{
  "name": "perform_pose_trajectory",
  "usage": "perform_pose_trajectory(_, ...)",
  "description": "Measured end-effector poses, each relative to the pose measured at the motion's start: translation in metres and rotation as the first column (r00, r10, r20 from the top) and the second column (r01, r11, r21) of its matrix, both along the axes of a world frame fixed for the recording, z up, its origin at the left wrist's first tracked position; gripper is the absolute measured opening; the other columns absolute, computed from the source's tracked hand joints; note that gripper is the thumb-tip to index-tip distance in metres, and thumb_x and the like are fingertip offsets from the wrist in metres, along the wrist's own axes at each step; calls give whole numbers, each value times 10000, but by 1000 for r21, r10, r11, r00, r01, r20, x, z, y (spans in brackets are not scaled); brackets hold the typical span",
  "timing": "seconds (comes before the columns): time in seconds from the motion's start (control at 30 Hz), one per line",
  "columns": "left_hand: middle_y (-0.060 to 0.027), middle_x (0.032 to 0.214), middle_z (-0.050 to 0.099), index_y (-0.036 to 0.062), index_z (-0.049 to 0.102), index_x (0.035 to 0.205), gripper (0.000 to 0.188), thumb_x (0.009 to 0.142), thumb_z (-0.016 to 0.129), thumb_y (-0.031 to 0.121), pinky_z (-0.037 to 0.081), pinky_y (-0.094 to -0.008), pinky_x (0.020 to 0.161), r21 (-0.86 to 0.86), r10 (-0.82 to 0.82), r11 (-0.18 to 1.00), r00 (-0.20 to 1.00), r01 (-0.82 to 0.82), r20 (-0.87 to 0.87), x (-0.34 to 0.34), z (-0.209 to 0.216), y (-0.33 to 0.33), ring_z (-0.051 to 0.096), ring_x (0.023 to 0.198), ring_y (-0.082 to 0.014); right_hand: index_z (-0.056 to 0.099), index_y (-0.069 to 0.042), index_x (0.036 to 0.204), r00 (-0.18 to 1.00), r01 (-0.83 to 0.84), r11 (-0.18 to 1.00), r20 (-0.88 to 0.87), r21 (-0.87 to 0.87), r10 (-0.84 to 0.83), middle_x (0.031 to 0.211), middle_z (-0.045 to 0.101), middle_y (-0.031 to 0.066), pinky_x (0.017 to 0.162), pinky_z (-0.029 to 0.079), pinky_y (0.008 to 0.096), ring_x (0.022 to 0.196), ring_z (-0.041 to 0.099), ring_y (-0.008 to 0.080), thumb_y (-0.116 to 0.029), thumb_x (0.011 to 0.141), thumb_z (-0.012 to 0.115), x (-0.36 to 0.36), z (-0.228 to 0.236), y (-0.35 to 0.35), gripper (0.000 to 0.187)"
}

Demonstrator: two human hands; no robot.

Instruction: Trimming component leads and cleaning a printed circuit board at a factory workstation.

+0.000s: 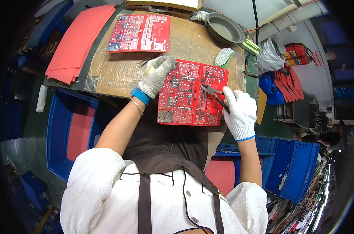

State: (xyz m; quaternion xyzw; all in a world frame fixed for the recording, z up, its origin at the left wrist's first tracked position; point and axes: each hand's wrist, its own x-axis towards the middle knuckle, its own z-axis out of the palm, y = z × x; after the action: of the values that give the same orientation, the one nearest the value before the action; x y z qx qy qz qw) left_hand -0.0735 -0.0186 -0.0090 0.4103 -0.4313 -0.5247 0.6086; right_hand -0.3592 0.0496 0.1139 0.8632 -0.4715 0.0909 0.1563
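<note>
A red circuit board (181,93) with silvery solder points is held tilted at the table's near edge. My left hand (157,76), in a knitted white glove, grips it by its upper left corner; the fingertips behind it are hidden. In my gloved right hand (239,111) is a pair of side cutters (214,93) with red and black handles. Their jaws lie over the right half of the board, and I cannot tell whether they touch it. Another red circuit board (139,34) lies solder side up farther back on the cardboard.
Cardboard (124,76) covers the table. At its far right are a grey bowl (225,28), a white-bristled brush (224,57) and a green brush (250,46). Pink foam sheets (77,45) lie on the left. Blue bins (63,132) stand on both sides below.
</note>
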Motion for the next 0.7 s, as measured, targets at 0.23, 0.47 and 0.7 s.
perform_pose_trajectory(0.23, 12, 965, 704, 30, 715, 1012, 285, 1027, 693, 313, 523, -280, 801, 10, -38, 999, 999, 39, -19, 4, 0, -1, 615, 878, -69, 639, -144, 1328, 936, 118, 949, 287, 291, -204, 1058, 673, 128, 808, 541, 409, 947, 673, 306, -83, 752, 821, 1, -6, 4, 607)
perform_pose_trajectory(0.47, -1, 915, 729, -1, 739, 1003, 341, 1024, 689, 336, 518, -277, 770, -14, 1, 1000, 1000, -1, 3, -1, -1, -2, 618, 840, -69, 640, -120, 1319, 1000, 7, 1000, 19, 26, -7, 1081, 660, 101, 851, 490, 455, 984, 644, 322, -114, 727, 828, 30, 1, -16, 621)
perform_pose_trajectory(0.7, -12, 995, 724, 10, 723, 1056, 316, 1021, 702, 323, 528, -279, 826, 12, -42, 999, 999, 41, 20, 3, -7, -4, 635, 900, -81, 649, -149, 1307, 993, 93, 970, 45, 226, -105, 1032, 675, 137, 760, 542, 435, 902, 680, 347, -87, 779, 798, 29, -11, -18, 551)
